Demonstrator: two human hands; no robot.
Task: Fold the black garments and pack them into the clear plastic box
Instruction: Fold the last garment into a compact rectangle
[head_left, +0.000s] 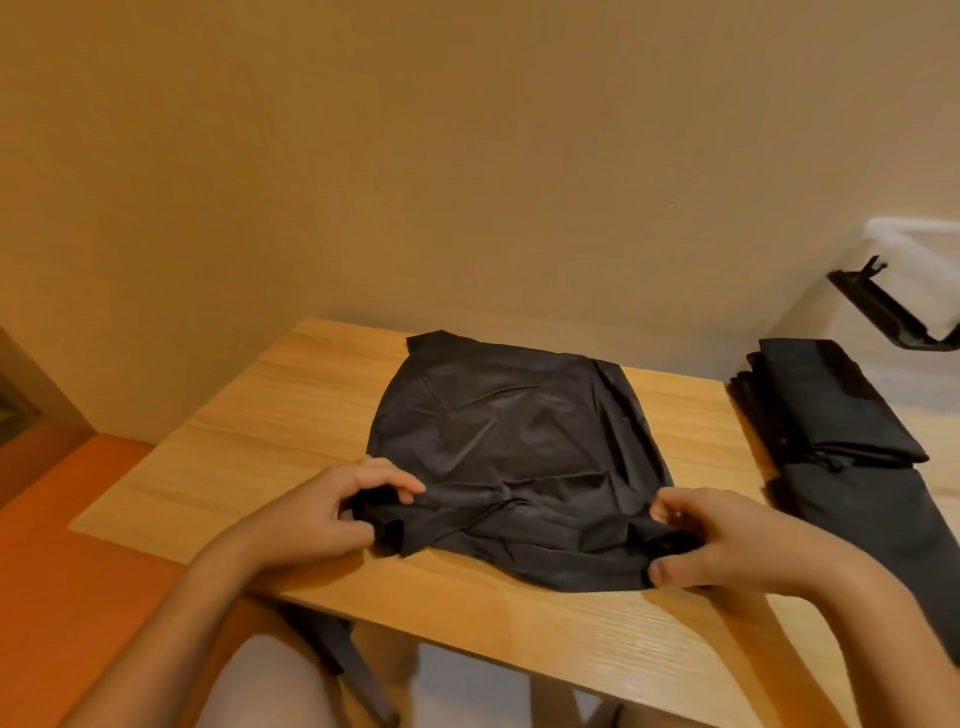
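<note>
Bare knee (249, 686) lowest in frame, under the near edge of the light wooden table (249, 431). Left hand (337, 512) pinches the near-left corner of the thin black fabric garment (509, 436), thumb and fingers closed on bunched cloth. Right hand (727, 540) likewise clamps the near-right corner. Garment lies flat mid-table, wrinkled toward the near edge. Pile of folded black garments (831, 415) sits just beside the table's right end, with the clear plastic box with black latch (914, 239) beyond it (contents not visible). Step judged: near-to-far fold. To do it well: lift both corners evenly, keep the edge taut, land it square on the far edge, then smooth creases outward.
</note>
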